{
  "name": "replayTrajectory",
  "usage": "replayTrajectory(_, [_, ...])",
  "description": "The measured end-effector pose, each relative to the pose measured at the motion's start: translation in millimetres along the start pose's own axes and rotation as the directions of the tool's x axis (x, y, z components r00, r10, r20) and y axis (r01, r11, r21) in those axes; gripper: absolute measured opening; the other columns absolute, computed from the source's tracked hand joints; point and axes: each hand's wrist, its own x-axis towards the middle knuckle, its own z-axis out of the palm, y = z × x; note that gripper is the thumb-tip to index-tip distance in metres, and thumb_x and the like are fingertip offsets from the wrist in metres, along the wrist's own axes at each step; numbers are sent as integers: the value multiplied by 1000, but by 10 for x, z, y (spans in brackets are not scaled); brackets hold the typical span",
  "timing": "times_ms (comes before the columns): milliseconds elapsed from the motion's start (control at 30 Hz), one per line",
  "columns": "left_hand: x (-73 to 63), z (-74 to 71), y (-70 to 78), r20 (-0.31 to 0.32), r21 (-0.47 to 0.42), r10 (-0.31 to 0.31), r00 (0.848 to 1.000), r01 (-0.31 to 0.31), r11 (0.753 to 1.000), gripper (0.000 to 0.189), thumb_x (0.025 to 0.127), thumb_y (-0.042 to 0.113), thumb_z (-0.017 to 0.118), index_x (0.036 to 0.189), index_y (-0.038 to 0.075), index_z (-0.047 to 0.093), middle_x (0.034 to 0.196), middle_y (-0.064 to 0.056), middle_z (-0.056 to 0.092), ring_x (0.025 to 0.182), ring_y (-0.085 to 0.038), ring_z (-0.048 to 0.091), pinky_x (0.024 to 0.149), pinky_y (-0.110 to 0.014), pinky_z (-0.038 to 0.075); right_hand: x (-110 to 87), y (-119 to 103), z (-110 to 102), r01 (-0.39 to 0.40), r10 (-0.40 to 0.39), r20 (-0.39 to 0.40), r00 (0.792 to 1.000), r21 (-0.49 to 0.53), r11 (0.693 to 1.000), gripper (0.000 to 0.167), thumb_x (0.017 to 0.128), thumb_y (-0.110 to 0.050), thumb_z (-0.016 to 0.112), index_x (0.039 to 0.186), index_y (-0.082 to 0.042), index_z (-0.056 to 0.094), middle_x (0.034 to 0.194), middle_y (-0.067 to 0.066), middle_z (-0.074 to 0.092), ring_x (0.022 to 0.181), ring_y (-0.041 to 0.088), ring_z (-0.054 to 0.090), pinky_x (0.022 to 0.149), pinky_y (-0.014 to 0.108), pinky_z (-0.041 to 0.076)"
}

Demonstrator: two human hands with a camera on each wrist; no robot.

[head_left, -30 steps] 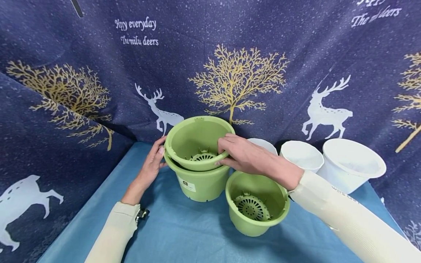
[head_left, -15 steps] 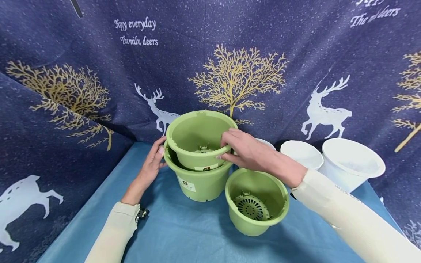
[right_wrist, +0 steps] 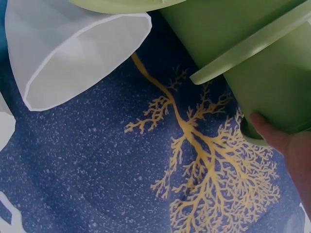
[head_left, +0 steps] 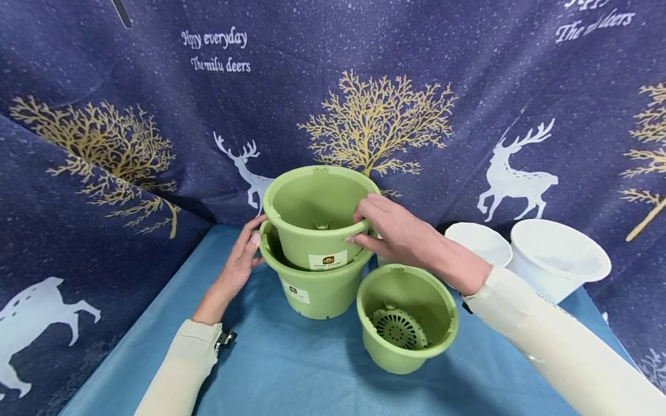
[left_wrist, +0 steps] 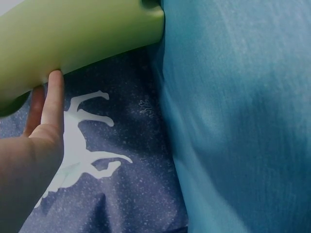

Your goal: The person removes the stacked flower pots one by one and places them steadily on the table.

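Observation:
A green plastic flowerpot (head_left: 319,228) with a white label stands tilted slightly, partly raised out of a larger green flowerpot (head_left: 325,294) beneath it. My right hand (head_left: 398,228) grips the upper pot's rim at its right side, fingers inside and thumb outside. My left hand (head_left: 240,254) rests against the lower pot's left side near the rim; in the left wrist view its straight fingers (left_wrist: 54,97) touch the green wall. In front, to the right, sits a smaller green flowerpot (head_left: 398,358) with a slotted bottom.
White pots, including a medium one (head_left: 476,240) and a larger one (head_left: 554,277), stand at the back right, partly behind my right arm. Blue cloth (head_left: 291,370) covers the table. A dark blue patterned curtain (head_left: 302,104) hangs directly behind the pots.
My right hand has lifted the upper flowerpot a little, up and slightly right, so its label now shows above the lower rim. The left hand and lower pot have stayed put.

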Motion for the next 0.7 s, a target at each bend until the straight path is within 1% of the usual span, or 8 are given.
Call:
replayTrajectory(133, [3, 6, 2, -3, -2, -2, 1000, 2, 1000, 49, 118, 32, 35, 165, 18, 36, 126, -1, 58, 111, -12, 64, 86, -37, 61, -4, 17, -5, 37, -37, -30, 999, -8, 999, 26, 93, -10, 82, 105, -3, 60, 96, 7, 60, 87, 20, 54, 77, 37, 49])
replayTrajectory(267, [0, 9, 5, -5, -2, -4, 1000, 4, 1000, 49, 118, 31, 35, 164, 18, 37, 125, -1, 58, 110, -13, 64, 86, -36, 61, 5, 22, -22, 53, -54, -37, 998, -14, 998, 26, 93, -11, 82, 105, -4, 60, 95, 6, 60, 88, 20, 54, 78, 37, 49])
replayTrajectory(500, [10, 1, 17, 4, 30, 2, 1000, -2, 1000, 50, 118, 29, 33, 166, 18, 35, 124, -6, 54, 114, -15, 63, 86, -38, 60, 41, -2, -104, 34, -36, -67, 997, -32, 999, 29, 91, -14, 85, 103, -3, 61, 95, 7, 61, 89, 21, 57, 80, 37, 51])
replayTrajectory(700, [9, -4, 12, 19, 32, 23, 1000, -24, 999, 50, 118, 27, 31, 167, 17, 34, 123, -7, 53, 115, -16, 63, 87, -39, 60, 59, -1, -171, 41, -45, -109, 993, -43, 998, 30, 89, -12, 86, 102, -3, 60, 94, 8, 61, 89, 21, 57, 79, 38, 51])
